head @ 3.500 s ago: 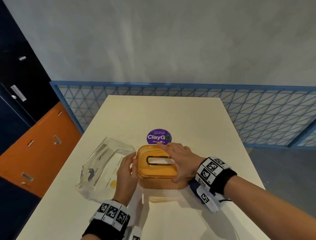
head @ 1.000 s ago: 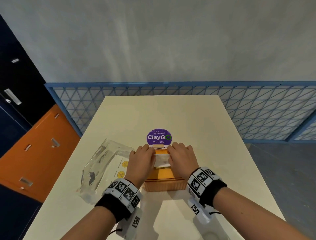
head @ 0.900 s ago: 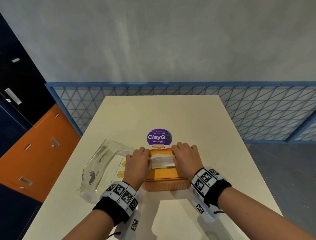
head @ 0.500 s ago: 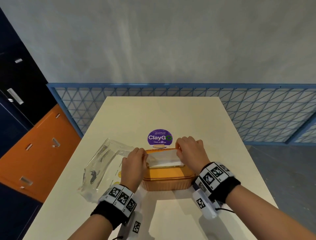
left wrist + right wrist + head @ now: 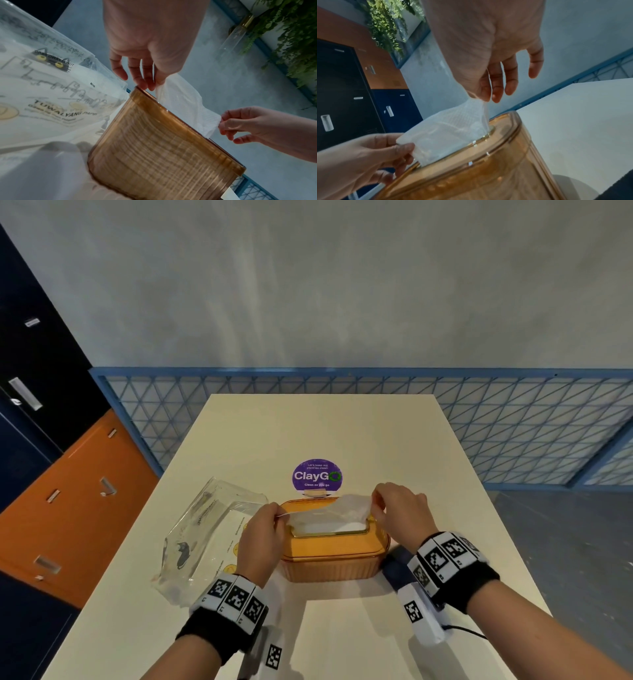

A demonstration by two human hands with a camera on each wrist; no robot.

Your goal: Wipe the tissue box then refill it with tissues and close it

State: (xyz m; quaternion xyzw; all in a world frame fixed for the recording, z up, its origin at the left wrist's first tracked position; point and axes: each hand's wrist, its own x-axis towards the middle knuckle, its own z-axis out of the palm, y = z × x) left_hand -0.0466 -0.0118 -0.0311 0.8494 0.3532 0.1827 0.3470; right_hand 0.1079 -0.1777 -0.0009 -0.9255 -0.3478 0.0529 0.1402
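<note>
Amber box, first tissue coming up through the slot

Clear plastic, the emptied tissue wrapper (image 5: 209, 537) lies at the left of the desk (image 5: 342, 426). Next to it the left hand (image 5: 262, 537) pinches one corner of the top tissue (image 5: 329, 511), which rises through the lid slot of the amber tissue box (image 5: 334, 556) at mid-desk. On the right, the right hand (image 5: 402, 510) pinches the opposite corner. That sheet looks thin, soft and easy to tear, so it is best held at its corners and drawn gently; the box looks rigid and light.
</note>
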